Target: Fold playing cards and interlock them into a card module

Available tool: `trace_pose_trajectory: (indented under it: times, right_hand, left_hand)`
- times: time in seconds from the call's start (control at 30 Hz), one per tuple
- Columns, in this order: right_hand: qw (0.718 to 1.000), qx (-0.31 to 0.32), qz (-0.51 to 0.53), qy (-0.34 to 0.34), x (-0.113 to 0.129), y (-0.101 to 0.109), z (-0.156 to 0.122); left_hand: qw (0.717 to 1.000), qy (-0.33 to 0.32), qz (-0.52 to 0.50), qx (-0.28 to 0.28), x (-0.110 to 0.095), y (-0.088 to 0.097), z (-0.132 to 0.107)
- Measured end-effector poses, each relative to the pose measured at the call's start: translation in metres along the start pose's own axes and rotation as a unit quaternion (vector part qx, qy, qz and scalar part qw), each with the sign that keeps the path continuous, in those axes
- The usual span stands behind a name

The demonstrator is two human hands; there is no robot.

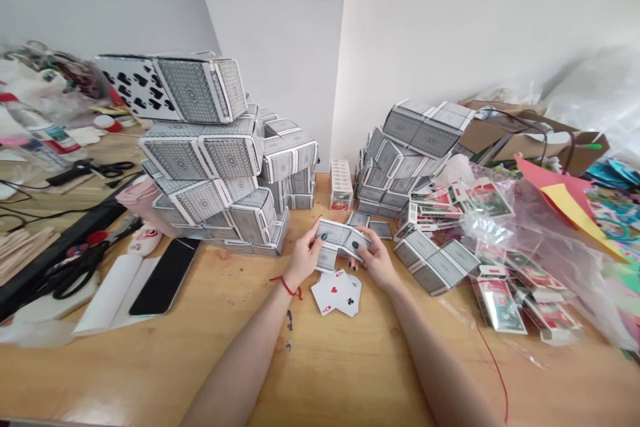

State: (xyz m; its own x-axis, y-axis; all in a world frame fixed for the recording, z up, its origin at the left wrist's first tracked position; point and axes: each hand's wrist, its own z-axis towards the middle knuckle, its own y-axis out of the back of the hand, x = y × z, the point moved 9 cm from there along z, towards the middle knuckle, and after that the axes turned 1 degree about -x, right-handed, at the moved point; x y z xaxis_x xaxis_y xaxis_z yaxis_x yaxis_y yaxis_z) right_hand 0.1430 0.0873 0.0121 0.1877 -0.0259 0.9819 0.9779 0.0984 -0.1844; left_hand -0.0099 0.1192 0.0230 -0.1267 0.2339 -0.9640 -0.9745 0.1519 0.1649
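Note:
My left hand (304, 255) and my right hand (376, 257) are both closed on joined grey-backed playing cards (334, 232), held just above the wooden table. My left thumb presses the card back near the left end, and my right thumb presses the right part, which bends at an angle. One more part hangs below the left side. Right beneath them lies a loose pile of playing cards (332, 293), face up, with a red ace and a club card showing. Several of my fingers are hidden behind the cards.
Stacked blocks made of cards stand at the left (233, 153) and at the right (420, 137). A separate card block (436, 261) lies near my right forearm. Card boxes (500, 303) and plastic wrap spread at far right. A phone (165, 277) and scissors (75, 270) lie left.

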Motion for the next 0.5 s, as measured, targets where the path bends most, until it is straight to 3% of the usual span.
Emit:
trace_pose_trajectory:
  times: [0.5]
  right_hand:
    - [0.999, 0.015, -0.037, -0.004, 0.0016, 0.0016, -0.0013]
  left_hand:
    - [1.000, 0.003, 0.012, 0.029, 0.0033, -0.0024, -0.0015]
